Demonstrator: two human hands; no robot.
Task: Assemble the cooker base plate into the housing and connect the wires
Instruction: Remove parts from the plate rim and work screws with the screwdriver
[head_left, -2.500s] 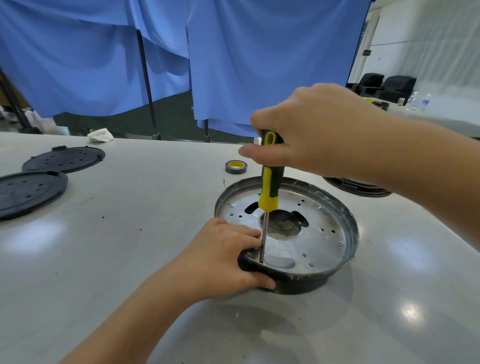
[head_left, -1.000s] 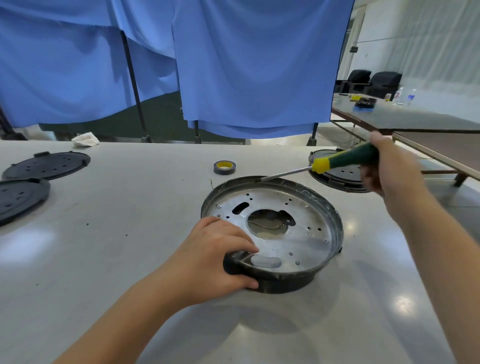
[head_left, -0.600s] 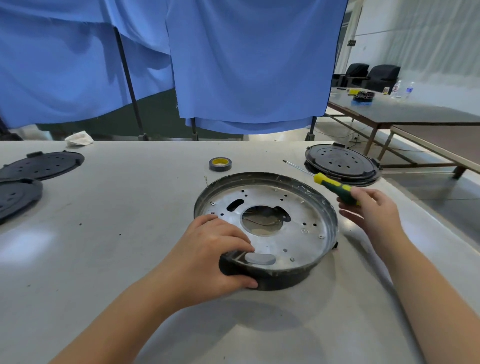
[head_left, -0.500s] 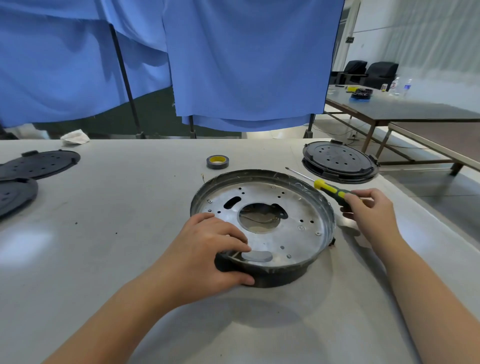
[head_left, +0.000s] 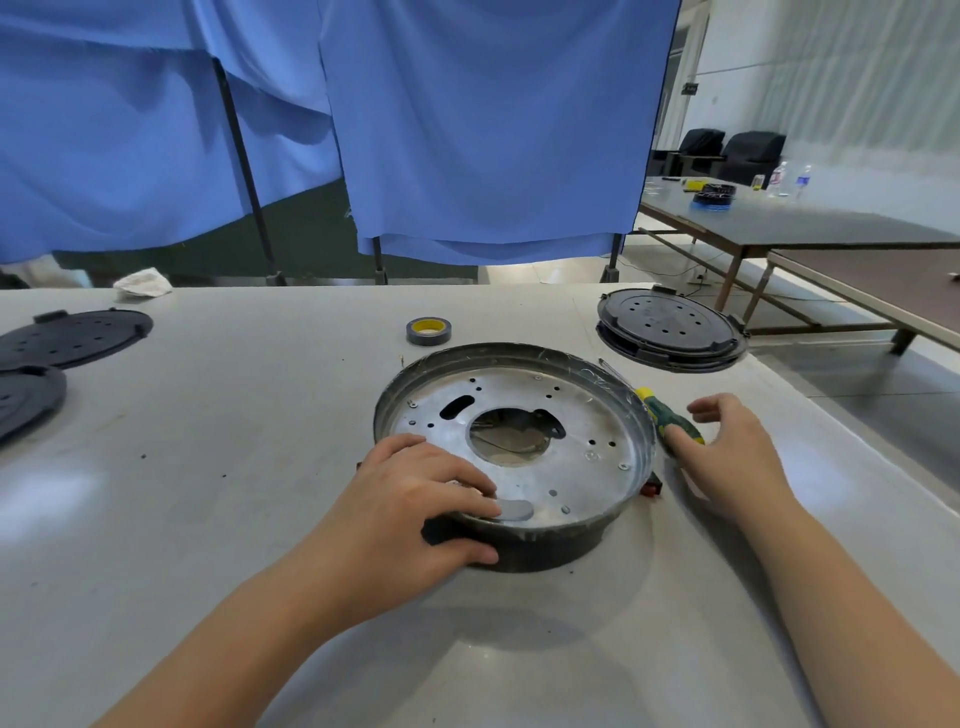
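Grey and shiny, the big counter (head_left: 208, 467) fills most of the room's near part, with blue curtains (head_left: 467, 130) hanging behind it. The black housing (head_left: 545, 545) sits in the middle, and the silver base plate (head_left: 587, 415) lies flat inside it. The left hand (head_left: 415, 509) has its grip clamped on the near rim, probably to stop it sliding. The right hand (head_left: 732, 452) is loose, fingers apart, touching the screwdriver (head_left: 667, 415) lying beside the housing. A tape roll (head_left: 428, 331) waits behind.
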